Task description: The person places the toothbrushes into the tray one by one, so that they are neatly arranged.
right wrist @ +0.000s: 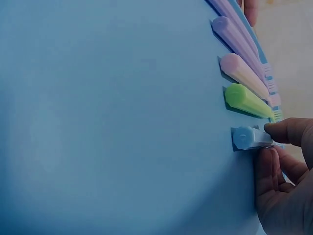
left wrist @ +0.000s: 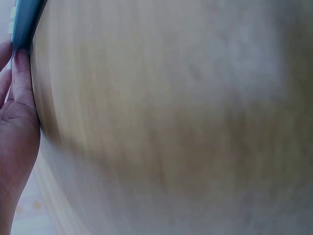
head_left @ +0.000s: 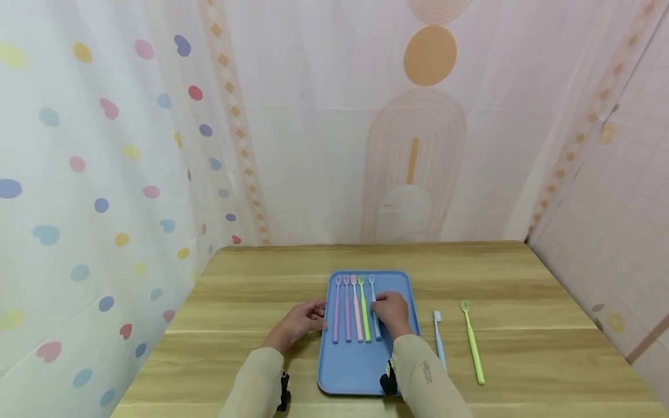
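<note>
A blue tray (head_left: 350,368) lies on the table, bearing a row of toothbrushes with their heads toward the far end. From the left come two purple toothbrushes (head_left: 348,316), a pink toothbrush (head_left: 358,313), a green toothbrush (head_left: 364,316) and a light blue toothbrush (right wrist: 247,138). My right hand (head_left: 393,312) pinches this blue one between thumb and fingers, its handle end showing in the right wrist view. At the tray's left side, my left hand (head_left: 299,323) touches the rim with its fingertips. The left wrist view shows those fingers (left wrist: 22,81) fairly straight against the tray's edge.
Right of the tray, another light blue toothbrush (head_left: 439,339) lies on the wooden table (head_left: 543,325), partly behind the right sleeve. Farther right lies a green toothbrush (head_left: 473,345). Patterned curtains (head_left: 313,145) hang behind the table and at its sides.
</note>
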Demonstrator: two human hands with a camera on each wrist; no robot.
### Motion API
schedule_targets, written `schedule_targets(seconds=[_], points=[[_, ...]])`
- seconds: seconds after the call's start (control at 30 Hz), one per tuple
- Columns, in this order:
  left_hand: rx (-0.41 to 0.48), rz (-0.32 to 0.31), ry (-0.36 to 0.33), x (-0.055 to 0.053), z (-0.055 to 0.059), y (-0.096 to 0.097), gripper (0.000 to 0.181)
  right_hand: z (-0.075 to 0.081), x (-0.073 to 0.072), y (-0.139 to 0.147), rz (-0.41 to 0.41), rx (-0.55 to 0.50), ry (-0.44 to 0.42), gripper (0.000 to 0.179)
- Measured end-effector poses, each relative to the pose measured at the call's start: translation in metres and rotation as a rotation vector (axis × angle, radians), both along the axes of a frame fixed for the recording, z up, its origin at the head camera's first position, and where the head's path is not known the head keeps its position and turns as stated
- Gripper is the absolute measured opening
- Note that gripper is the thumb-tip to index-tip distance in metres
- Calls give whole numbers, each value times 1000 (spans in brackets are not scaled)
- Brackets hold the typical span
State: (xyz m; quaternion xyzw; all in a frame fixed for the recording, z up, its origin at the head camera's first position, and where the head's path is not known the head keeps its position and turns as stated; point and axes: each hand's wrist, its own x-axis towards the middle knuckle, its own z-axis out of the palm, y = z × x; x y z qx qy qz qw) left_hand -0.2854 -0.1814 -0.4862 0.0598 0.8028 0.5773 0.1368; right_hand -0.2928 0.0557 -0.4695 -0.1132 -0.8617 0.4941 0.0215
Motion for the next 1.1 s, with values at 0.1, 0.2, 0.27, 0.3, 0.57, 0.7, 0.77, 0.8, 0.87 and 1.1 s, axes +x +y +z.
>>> schedule_targets(seconds=[0.1,0.2,0.27,0.3,0.57,0.7,0.77,0.8,0.87,1.1], points=[[-3,5,-1,-2,2,1,59,0,-1,1,6,8,20,23],[-1,14,-6,-3,4,2,59,0,-3,2,16,14,30,24],[7,15,-3,-5,6,3,60,2,-4,4,16,12,36,25],[12,13,1,-6,8,4,60,4,-5,5,14,7,37,27],[-16,22,18,-11,13,4,59,15,-4,11,56,-155,-13,38],[-33,18,11,-7,8,2,59,14,-1,11,66,-230,-38,39],[-32,16,4,-4,4,1,59,14,0,10,75,-256,-39,39],[-31,15,3,-3,3,1,59,14,1,10,82,-268,-36,39],[-22,14,-2,0,0,0,60,16,3,10,94,-290,-31,39],[0,9,2,-1,-5,0,59,24,5,24,91,-306,-14,39]])
